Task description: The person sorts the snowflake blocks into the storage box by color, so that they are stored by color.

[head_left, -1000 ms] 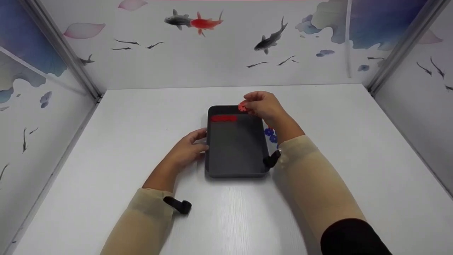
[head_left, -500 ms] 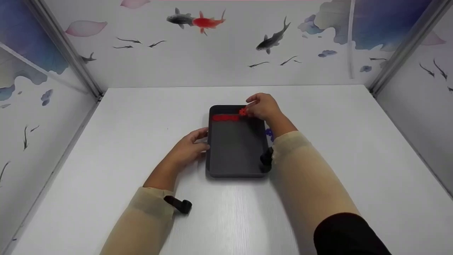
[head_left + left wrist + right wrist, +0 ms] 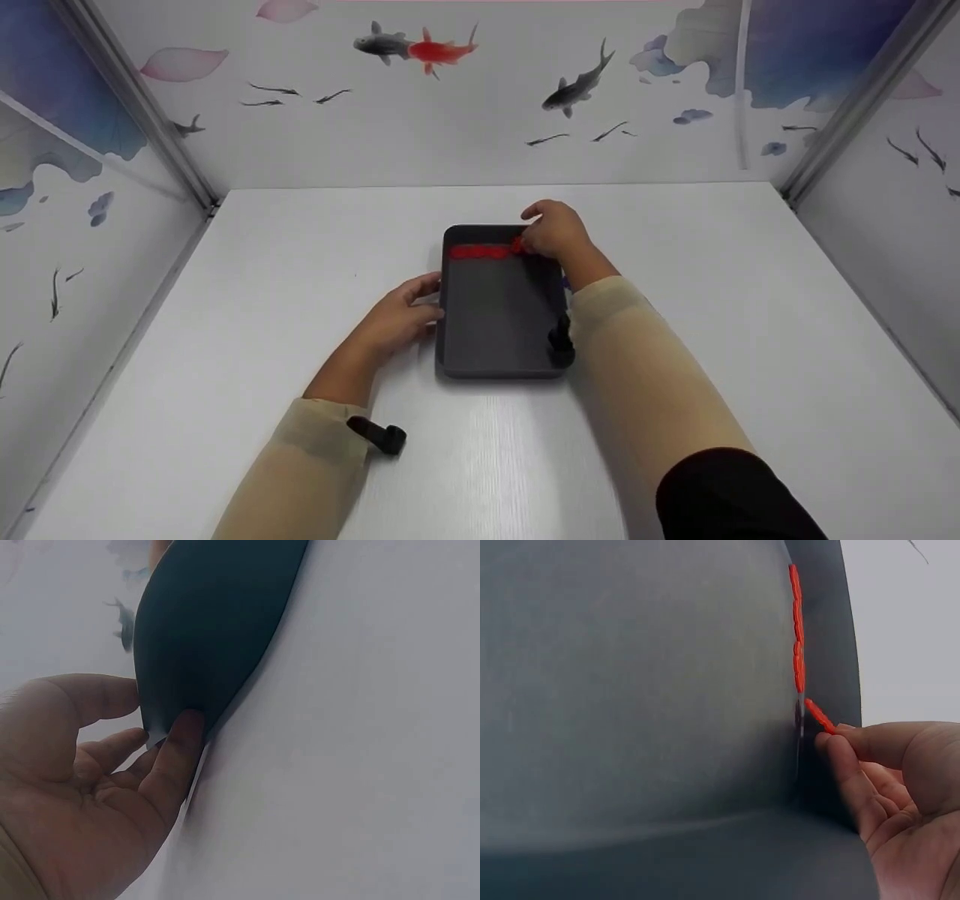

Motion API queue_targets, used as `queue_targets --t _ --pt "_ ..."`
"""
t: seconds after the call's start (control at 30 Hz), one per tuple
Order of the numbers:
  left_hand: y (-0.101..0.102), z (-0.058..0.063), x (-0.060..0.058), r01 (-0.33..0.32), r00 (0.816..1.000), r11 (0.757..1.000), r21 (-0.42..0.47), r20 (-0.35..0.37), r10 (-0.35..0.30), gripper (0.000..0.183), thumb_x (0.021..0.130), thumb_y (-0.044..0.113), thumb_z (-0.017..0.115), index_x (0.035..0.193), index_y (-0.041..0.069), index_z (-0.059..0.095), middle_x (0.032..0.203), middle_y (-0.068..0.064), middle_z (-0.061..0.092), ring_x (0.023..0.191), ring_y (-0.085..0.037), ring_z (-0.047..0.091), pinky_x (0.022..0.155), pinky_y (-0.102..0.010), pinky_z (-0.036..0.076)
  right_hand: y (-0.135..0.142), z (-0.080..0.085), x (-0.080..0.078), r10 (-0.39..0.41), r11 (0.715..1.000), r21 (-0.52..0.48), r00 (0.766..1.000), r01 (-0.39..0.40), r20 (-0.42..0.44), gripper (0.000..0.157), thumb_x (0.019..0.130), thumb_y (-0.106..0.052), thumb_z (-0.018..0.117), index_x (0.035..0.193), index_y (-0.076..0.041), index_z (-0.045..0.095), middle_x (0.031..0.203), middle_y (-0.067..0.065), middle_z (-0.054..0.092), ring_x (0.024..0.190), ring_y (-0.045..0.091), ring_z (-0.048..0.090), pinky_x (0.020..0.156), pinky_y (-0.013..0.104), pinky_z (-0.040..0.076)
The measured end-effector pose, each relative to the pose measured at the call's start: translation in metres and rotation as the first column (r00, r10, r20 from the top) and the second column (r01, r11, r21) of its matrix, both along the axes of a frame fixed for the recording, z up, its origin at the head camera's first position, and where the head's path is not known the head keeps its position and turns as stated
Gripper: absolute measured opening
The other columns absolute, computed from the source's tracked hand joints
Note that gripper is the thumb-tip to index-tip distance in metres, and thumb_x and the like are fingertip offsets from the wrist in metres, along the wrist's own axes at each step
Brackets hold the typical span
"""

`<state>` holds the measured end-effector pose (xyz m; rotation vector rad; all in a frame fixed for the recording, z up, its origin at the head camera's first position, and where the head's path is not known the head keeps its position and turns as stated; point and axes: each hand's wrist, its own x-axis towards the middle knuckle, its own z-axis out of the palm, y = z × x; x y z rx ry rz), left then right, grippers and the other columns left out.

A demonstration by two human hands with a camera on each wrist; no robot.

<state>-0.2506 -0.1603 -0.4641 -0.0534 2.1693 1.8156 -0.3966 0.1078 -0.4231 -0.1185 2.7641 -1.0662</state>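
A dark grey tray (image 3: 502,322) lies on the white table. Along its far end runs a row of flat red snowflake discs (image 3: 478,252), seen nearly edge-on in the right wrist view. My right hand (image 3: 559,229) is over the tray's far right corner. Its thumb and a finger pinch one more red snowflake disc (image 3: 821,717), held tilted just past the end of the row. My left hand (image 3: 401,319) rests its fingertips against the tray's left wall; in the left wrist view its fingers (image 3: 187,739) touch the outside of that wall.
A bit of blue (image 3: 566,283) shows beside the tray's right wall, mostly hidden behind the right wrist. White panels printed with fish (image 3: 577,86) enclose the table at the back and sides. A black wrist strap end (image 3: 560,341) hangs over the tray's right side.
My right hand has moved down into the tray's far right corner, bringing the red disc up to the row's end. Its forearm now covers most of the blue discs. The left hand stays put.
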Motion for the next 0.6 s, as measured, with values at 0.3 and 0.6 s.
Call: queue_targets --t 0.3,0.6 --pt "-0.0006 -0.0005 0.0009 0.008 1.0 0.999 0.044 0.017 -0.009 0.069 0.1 0.009 0.065 0.165 0.018 0.042 0.169 -0.002 0.044 0.148 -0.025 0.053 0.119 -0.047 0.05 0.0006 -0.0029 0.0005 0.018 1.0 0.008 1.0 -0.017 -0.022 0.048 0.1 -0.007 0.062 0.147 -0.01 0.061 0.122 0.014 0.076 0.097 0.025 0.074 0.09 0.04 0.061" --pt "-0.0004 0.0014 0.0016 0.006 1.0 0.999 0.051 0.013 -0.007 0.069 0.101 0.008 0.064 0.165 0.017 0.042 0.168 -0.003 0.045 0.15 -0.024 0.05 0.119 -0.047 0.05 0.0025 -0.002 0.0002 0.011 0.994 -0.105 1.0 -0.011 0.007 0.048 0.099 -0.004 0.066 0.147 -0.007 0.061 0.125 0.015 0.076 0.098 0.024 0.074 0.088 0.037 0.063"
